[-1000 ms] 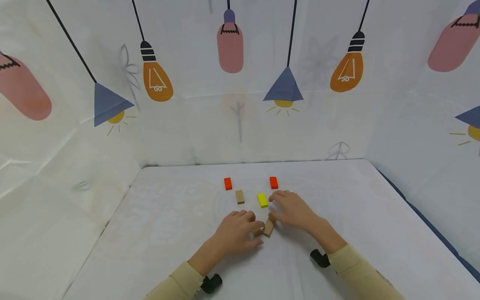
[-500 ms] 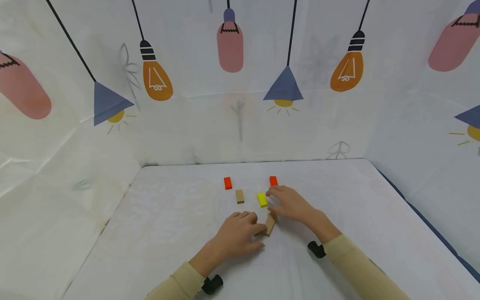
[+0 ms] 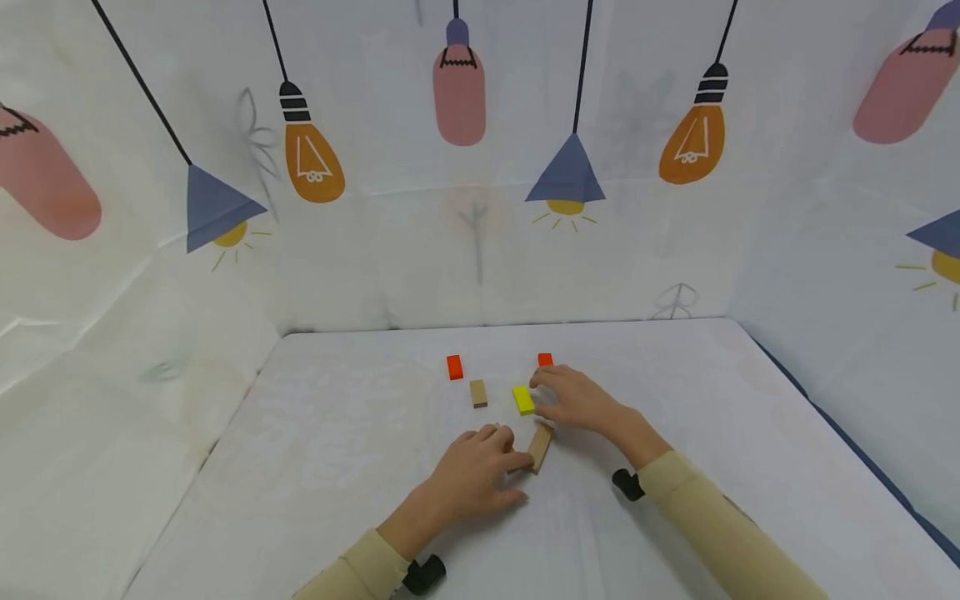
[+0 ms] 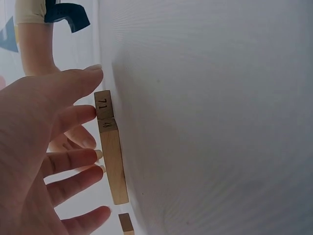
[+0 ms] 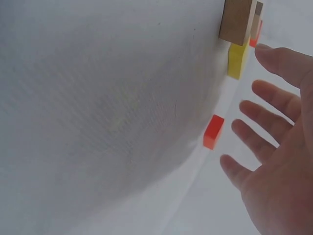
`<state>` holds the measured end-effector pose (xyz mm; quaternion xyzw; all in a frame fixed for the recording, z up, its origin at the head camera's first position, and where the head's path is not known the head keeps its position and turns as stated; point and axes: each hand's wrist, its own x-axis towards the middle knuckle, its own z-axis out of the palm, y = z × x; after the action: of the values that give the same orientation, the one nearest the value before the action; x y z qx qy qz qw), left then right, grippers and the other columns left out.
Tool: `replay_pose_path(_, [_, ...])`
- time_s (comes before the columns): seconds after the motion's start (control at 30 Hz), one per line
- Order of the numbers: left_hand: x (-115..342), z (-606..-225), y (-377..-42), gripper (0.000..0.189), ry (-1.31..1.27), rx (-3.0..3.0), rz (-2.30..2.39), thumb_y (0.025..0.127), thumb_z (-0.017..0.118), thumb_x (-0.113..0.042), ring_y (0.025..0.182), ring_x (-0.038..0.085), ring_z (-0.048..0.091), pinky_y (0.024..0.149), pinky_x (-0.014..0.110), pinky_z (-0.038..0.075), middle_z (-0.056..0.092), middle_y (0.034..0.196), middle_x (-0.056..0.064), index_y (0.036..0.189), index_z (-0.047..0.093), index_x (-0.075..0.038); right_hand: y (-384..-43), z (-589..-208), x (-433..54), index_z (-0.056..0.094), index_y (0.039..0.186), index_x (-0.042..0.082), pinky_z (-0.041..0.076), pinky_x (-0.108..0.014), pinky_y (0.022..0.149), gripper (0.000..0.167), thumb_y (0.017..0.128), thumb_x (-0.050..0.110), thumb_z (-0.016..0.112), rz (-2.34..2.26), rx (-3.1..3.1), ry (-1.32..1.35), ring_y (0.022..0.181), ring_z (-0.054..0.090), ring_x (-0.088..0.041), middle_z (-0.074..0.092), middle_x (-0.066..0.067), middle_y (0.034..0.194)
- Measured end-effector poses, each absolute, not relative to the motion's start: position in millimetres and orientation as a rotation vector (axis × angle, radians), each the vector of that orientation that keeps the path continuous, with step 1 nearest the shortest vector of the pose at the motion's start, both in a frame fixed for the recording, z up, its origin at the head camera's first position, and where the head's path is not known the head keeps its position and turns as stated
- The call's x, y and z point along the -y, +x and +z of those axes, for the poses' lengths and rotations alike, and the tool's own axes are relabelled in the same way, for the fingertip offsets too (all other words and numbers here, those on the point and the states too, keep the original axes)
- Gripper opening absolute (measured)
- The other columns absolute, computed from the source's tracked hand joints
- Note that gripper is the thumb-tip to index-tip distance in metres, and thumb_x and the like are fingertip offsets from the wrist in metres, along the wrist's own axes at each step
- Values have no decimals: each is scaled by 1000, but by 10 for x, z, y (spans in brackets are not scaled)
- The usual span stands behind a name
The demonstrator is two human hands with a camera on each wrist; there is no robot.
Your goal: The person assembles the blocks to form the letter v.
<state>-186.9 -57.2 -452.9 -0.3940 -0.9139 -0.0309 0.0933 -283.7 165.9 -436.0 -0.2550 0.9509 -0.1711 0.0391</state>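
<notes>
My left hand (image 3: 480, 471) rests its fingertips at two plain wooden blocks that meet at a corner. One wooden block (image 3: 542, 446) slants to the right of the fingers; the other (image 3: 516, 463) is mostly hidden beneath them. In the left wrist view their ends carry the printed numbers 71 and 48, and the fingers (image 4: 73, 159) are spread and lightly bent. My right hand (image 3: 581, 404) hovers with loose, spread fingers just right of a yellow block (image 3: 523, 400), holding nothing. Behind its fingertips, a red block (image 3: 545, 360) is partly covered in the head view.
Another red block (image 3: 454, 367) lies at the back left, with a third wooden block (image 3: 478, 393) in front of it. The white table (image 3: 337, 433) meets a white curtain (image 3: 390, 242) printed with lamps. Black wrist cameras (image 3: 424, 575) hang under both sleeves.
My right hand has drawn back from the slanted wooden block and shifted slightly up and left, now overlapping the right red block. The left hand stays nearly still at the wooden blocks.
</notes>
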Motion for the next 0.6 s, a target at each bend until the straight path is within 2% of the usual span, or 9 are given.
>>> replay_pose_path(0.13, [563, -4524, -1851, 44, -1165, 2743, -96, 84, 71, -57, 94, 10, 49, 77, 29, 49, 56, 107, -7, 123, 67, -37, -2854, -4367, -1606, 63, 125, 15, 42, -49, 109, 39, 89, 26, 72, -559, -2878, -754, 128, 52, -25, 62, -1, 131])
replay_pose_path(0.37, [566, -4502, -1820, 48, -1160, 2758, -94, 82, 74, -55, 100, 10, 50, 78, 29, 50, 55, 109, -7, 126, 66, -37, -2835, -4354, -1516, 63, 125, 17, 40, -47, 112, 41, 87, 25, 75, -551, -2834, -718, 132, 50, -23, 60, 0, 136])
replay_pose_path(0.47, [574, -4505, -1823, 48, -1155, 2774, -98, 82, 74, -54, 99, 10, 48, 78, 28, 49, 54, 109, -8, 126, 65, -37, -2850, -4362, -1495, 64, 121, 17, 42, -46, 110, 36, 87, 22, 74, -549, -2837, -758, 127, 53, -21, 62, 1, 131])
replay_pose_path(0.6, [579, -4504, -1827, 48, -1152, 2792, -114, 82, 75, -53, 101, 10, 48, 77, 28, 48, 53, 110, -8, 127, 65, -37, -2880, -4391, -1471, 66, 114, 17, 46, -43, 104, 28, 87, 17, 71, -532, -2834, -817, 113, 56, -18, 64, 3, 122])
